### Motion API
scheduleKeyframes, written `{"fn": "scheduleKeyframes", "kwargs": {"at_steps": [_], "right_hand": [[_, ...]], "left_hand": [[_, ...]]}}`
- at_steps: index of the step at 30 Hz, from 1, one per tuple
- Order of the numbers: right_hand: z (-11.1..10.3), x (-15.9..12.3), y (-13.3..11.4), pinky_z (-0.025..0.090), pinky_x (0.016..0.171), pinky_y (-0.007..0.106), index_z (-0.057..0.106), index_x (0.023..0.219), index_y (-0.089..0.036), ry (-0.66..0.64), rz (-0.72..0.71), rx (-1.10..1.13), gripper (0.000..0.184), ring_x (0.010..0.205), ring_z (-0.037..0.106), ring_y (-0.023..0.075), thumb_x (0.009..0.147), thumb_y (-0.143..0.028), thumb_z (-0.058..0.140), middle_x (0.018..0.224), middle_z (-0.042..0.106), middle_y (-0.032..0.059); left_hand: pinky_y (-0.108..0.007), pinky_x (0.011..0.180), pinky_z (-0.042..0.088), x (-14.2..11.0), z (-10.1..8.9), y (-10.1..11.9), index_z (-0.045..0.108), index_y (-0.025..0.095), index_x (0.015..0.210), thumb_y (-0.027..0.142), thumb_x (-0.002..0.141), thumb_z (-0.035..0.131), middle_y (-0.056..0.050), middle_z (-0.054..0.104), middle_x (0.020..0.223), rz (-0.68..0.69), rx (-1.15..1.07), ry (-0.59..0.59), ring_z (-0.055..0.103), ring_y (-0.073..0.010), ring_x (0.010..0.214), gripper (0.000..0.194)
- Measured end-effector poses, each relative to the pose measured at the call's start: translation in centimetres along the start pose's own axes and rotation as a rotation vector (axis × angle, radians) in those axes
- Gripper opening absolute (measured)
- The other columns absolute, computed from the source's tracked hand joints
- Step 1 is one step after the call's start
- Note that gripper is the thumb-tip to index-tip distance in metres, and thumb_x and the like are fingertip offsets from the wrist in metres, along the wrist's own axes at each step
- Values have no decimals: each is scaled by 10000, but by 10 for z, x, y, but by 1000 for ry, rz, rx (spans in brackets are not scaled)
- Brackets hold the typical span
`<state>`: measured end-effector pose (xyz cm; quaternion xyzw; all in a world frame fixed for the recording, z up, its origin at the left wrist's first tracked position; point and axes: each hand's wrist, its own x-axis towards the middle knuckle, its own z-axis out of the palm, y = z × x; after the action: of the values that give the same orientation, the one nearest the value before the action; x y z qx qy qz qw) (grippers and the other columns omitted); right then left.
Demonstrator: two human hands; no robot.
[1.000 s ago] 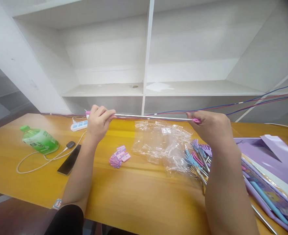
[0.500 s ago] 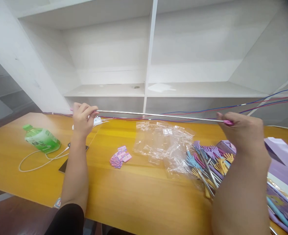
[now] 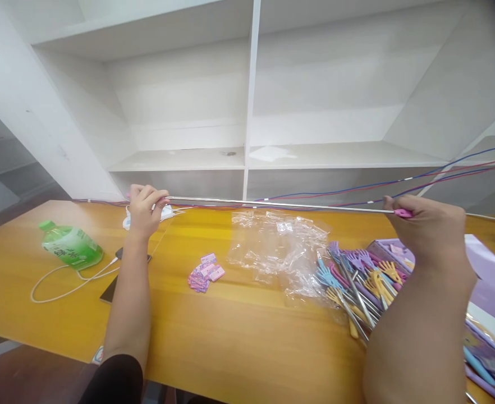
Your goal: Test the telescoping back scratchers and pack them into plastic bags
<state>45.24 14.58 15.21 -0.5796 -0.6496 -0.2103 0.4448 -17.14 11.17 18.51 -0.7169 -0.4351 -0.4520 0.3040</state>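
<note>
A thin silver telescopic back scratcher (image 3: 281, 204) with pink ends stretches almost level above the back of the table. My left hand (image 3: 144, 210) is closed around its left end and hides most of the pink part there. My right hand (image 3: 430, 224) grips the pink part at the other end. Below the right hand lies a pile of back scratchers (image 3: 363, 280), with blue, purple, yellow and pink hand-shaped heads and metal rods. Clear plastic bags (image 3: 279, 252) are spread under the middle of the rod. Left of them sits a small heap of pink-purple cards (image 3: 205, 273).
A green bottle (image 3: 73, 244) lies at the left beside a white cable (image 3: 47, 300) and a dark phone (image 3: 109, 290). Purple boxes (image 3: 489, 275) stand at the right. White shelving (image 3: 251, 101) rises behind the table, with blue and red wires (image 3: 357, 188) along it.
My right hand has moved a little to the right, and the visible rod between my hands is slightly longer. Both hands still hold the back scratcher. The view has shifted slightly.
</note>
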Motion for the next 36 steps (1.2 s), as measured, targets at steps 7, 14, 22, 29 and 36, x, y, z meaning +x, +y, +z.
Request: {"fn": "scheduleKeyframes", "kwargs": {"at_steps": [7, 14, 22, 29, 36], "right_hand": [[-18, 1, -10, 250, 592, 315, 290, 577, -219, -46, 0, -17, 446, 590, 261, 137, 922, -419, 490, 586, 315, -2], [-19, -2, -5, 247, 615, 317, 306, 588, -217, 8, -12, -14, 464, 602, 256, 129, 946, -410, 529, 602, 288, -16], [-25, -2, -5, 265, 595, 330, 356, 566, -231, 39, 155, 0, 439, 569, 254, 121, 871, -447, 586, 579, 241, -27], [-34, -10, 13, 284, 573, 346, 367, 583, -246, 55, 313, -8, 367, 530, 268, 125, 763, -378, 658, 542, 237, -39], [-24, -1, -8, 257, 587, 342, 331, 596, -243, 41, 197, -7, 431, 549, 247, 123, 849, -436, 621, 568, 227, -34]], "left_hand": [[-439, 876, 386, 0, -2, 1, 788, 265, 938, 510, 1042, 598, -82, 672, 772, 15, 22, 74, 501, -274, 901, 328], [-449, 858, 383, 4, -4, 5, 784, 268, 938, 520, 1036, 601, -93, 651, 764, 5, 20, 70, 497, -279, 865, 326], [-396, 776, 383, 8, 7, 21, 782, 271, 938, 491, 1050, 606, -54, 618, 730, 60, 8, 10, 475, -237, 782, 303], [-381, 759, 383, 10, 17, 43, 784, 278, 991, 490, 1067, 581, -54, 648, 774, 77, -26, -43, 472, -224, 778, 303], [-382, 751, 384, 14, 16, 56, 779, 279, 991, 503, 1072, 570, -52, 645, 773, 56, -41, -51, 472, -222, 765, 318]]}}
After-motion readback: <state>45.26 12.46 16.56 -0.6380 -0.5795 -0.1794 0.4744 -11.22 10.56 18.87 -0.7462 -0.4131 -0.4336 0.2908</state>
